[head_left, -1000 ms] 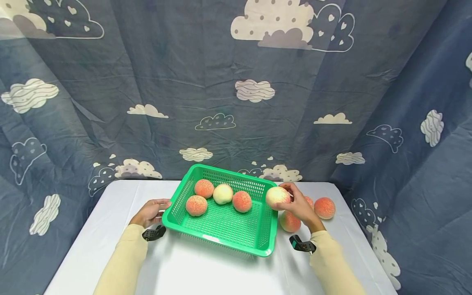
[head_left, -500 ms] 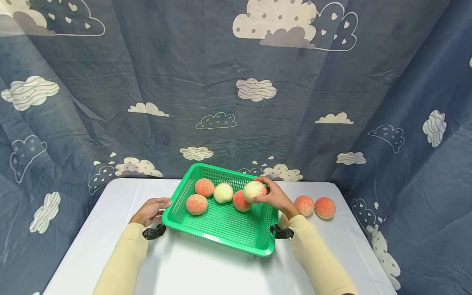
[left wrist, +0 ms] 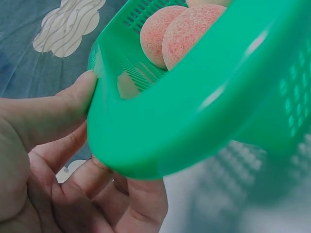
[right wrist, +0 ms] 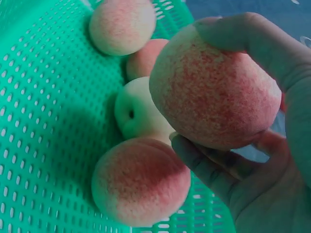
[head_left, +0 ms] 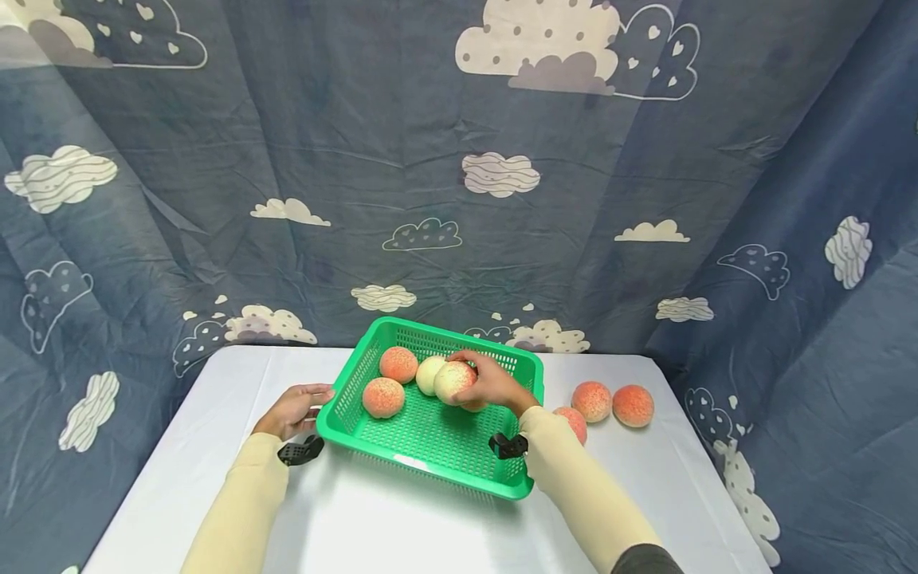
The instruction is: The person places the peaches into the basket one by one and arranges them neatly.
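Observation:
A green plastic basket (head_left: 459,481) with perforated walls stands on the white table. At its left corner my left hand (head_left: 292,410) holds the rim, thumb on the edge and fingers under it. Over the basket floor, my right hand (head_left: 495,384) grips a pale peach (head_left: 453,383) with red speckles; the right wrist view shows thumb and fingers around this peach (right wrist: 214,92). Below it lie a cream peach (right wrist: 138,111) and a redder peach (right wrist: 141,182), partly covered in the head view. Two pinkish peaches (head_left: 383,398) sit in the basket's left part.
Right of the basket, two orange-red peaches (head_left: 633,406) lie side by side on the white table (head_left: 387,526). Another peach (head_left: 574,422) is partly hidden by my right sleeve. A dark curtain (head_left: 423,175) with cloud prints hangs behind the table.
My right hand has carried the pale peach leftward from the basket's right rim to over its middle. My left hand and the basket have stayed put.

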`<state>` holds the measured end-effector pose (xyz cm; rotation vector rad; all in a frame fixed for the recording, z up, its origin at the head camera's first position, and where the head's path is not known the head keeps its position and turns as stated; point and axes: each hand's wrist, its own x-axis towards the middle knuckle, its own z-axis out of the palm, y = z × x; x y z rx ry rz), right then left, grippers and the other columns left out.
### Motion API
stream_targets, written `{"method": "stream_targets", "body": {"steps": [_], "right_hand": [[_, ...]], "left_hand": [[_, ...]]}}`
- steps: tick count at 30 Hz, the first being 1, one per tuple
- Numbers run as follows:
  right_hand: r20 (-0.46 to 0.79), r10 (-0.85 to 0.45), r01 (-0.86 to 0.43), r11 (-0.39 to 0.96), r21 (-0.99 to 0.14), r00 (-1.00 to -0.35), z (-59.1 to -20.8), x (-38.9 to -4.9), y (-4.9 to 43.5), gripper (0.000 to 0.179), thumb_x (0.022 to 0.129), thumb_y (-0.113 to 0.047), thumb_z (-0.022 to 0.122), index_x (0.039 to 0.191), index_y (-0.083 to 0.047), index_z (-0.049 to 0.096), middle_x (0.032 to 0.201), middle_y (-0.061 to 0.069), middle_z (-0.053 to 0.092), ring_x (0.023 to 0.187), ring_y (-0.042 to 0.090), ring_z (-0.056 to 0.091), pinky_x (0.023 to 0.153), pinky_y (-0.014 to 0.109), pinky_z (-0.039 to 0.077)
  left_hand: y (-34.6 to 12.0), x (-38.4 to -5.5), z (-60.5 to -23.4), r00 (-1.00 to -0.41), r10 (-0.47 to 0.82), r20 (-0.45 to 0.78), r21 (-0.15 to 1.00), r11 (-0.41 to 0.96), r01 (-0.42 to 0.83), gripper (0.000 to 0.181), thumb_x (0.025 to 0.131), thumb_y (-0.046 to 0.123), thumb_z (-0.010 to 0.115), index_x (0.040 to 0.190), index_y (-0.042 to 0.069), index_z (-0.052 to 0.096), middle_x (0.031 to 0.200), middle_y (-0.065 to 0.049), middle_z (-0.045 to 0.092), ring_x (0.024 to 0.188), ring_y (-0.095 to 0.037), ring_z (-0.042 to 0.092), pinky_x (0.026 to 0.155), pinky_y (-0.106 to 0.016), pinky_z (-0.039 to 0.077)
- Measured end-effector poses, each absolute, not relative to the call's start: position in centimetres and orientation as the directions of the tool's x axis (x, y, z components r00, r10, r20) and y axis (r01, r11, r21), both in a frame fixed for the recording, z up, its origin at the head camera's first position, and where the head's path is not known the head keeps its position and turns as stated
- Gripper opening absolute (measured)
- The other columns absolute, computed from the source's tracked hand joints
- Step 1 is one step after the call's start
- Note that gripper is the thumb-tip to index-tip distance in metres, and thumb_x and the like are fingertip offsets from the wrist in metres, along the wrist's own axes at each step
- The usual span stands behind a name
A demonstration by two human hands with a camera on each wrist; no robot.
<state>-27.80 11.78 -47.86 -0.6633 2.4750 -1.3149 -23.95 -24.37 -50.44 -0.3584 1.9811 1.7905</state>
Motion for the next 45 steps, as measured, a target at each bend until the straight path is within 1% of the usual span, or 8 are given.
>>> {"method": "stream_targets", "body": {"steps": [6,13,20,24,29,36,42,45], "right_hand": [[-0.045,-0.563,-0.345,0.565,-0.749,-0.825,-48.4,-28.6,9.8,0.07,0.067,-0.009,0.085,0.131,-0.012,0.056,0.129,0.009,0.056,0.104,0.023,0.056,0.083,0.037,0.049],[-0.079,-0.646,-0.385,0.544,-0.745,-0.759,-48.7,-29.2,8.2,0.07,0.066,-0.005,0.086,0.129,-0.012,0.056,0.126,0.008,0.056,0.103,0.024,0.057,0.085,0.04,0.048],[-0.156,-0.729,-0.45,0.56,-0.696,-0.666,-48.9,-29.3,7.0,0.075,0.065,0.006,0.079,0.134,-0.009,0.054,0.133,0.005,0.051,0.117,0.025,0.05,0.091,0.041,0.045],[-0.157,-0.762,-0.514,0.557,-0.652,-0.628,-49.1,-29.4,6.4,0.073,0.065,0.01,0.074,0.132,-0.012,0.055,0.134,0.001,0.05,0.12,0.023,0.046,0.095,0.039,0.043],[-0.128,-0.797,-0.613,0.546,-0.571,-0.591,-49.3,-29.5,6.1,0.072,0.065,0.008,0.077,0.13,-0.016,0.056,0.132,-0.001,0.053,0.119,0.021,0.046,0.098,0.038,0.041],[-0.134,-0.852,-0.756,0.513,-0.406,-0.506,-49.6,-29.9,5.7,0.062,0.073,-0.006,0.081,0.128,-0.017,0.055,0.127,-0.004,0.055,0.116,0.017,0.049,0.101,0.034,0.038],[-0.153,-0.879,-0.82,0.477,-0.315,-0.453,-49.9,-30.2,5.3,0.073,0.061,0.002,0.084,0.126,-0.017,0.056,0.128,-0.001,0.055,0.115,0.019,0.05,0.101,0.034,0.039],[-0.163,-0.878,-0.824,0.479,-0.303,-0.451,-50.0,-30.2,5.2,0.072,0.063,0.003,0.083,0.127,-0.017,0.057,0.132,0.001,0.053,0.121,0.02,0.048,0.104,0.036,0.037]], "left_hand": [[-24.4,-23.9,-50.6,-0.87,0.107,-0.481,0.875,0.117,-0.469,0.047,0.099,0.016,0.055,0.139,-0.006,0.044,0.086,0.001,0.066,0.075,-0.012,0.061,0.066,-0.029,0.055],[-24.5,-23.8,-50.7,-0.871,0.11,-0.479,0.877,0.109,-0.469,0.047,0.099,0.015,0.055,0.139,-0.007,0.044,0.086,0.002,0.066,0.075,-0.012,0.061,0.066,-0.028,0.055],[-24.4,-23.7,-50.4,-0.868,0.104,-0.485,0.873,0.116,-0.474,0.048,0.099,0.016,0.055,0.139,-0.008,0.043,0.087,0.001,0.065,0.077,-0.013,0.06,0.067,-0.029,0.055],[-24.4,-23.8,-50.5,-0.871,0.108,-0.48,0.876,0.104,-0.47,0.048,0.099,0.015,0.056,0.139,-0.008,0.043,0.088,0.0,0.065,0.076,-0.013,0.06,0.066,-0.028,0.055],[-24.4,-23.8,-50.5,-0.871,0.103,-0.481,0.875,0.105,-0.472,0.047,0.099,0.015,0.056,0.138,-0.008,0.044,0.088,0.0,0.065,0.076,-0.012,0.06,0.066,-0.028,0.055],[-24.4,-24.0,-50.4,-0.875,0.098,-0.475,0.879,0.105,-0.466,0.049,0.098,0.016,0.057,0.139,-0.007,0.044,0.087,0.001,0.065,0.073,-0.011,0.06,0.063,-0.026,0.054],[-24.4,-24.0,-50.4,-0.877,0.095,-0.471,0.881,0.109,-0.461,0.048,0.098,0.016,0.057,0.138,-0.008,0.044,0.084,0.002,0.064,0.072,-0.011,0.059,0.062,-0.025,0.053],[-24.5,-24.0,-50.4,-0.878,0.095,-0.469,0.882,0.11,-0.459,0.048,0.099,0.016,0.056,0.138,-0.008,0.043,0.084,0.003,0.064,0.072,-0.011,0.059,0.062,-0.026,0.053]]}}
